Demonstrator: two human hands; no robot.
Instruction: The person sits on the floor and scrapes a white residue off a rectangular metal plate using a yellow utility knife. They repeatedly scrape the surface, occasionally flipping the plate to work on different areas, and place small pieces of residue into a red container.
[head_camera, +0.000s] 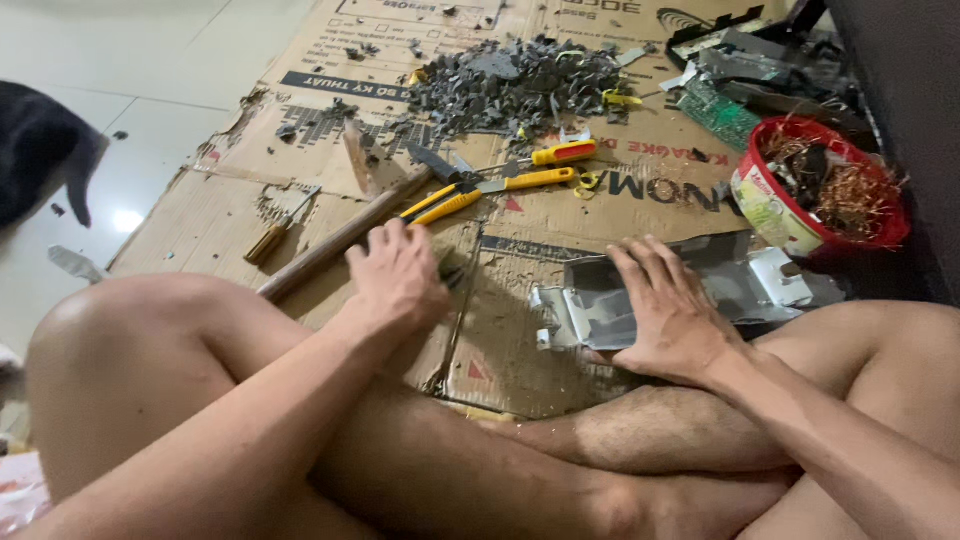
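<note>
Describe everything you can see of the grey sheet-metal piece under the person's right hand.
The sheet-metal piece is a flat, dull grey panel with bent tabs and folded edges, paler brackets showing at its left and right ends. It looks like thin pressed steel, scuffed and slightly crumpled. It lies flat on the cardboard, just in front of the person's crossed legs. The right hand presses palm-down on its middle, fingers spread. The red bowl sits just beyond it.

Pale glossy floor tiles (150, 70) reflect a bright light spot beside flattened brown cardboard (240, 200), dark wall (915, 90) at right
</note>
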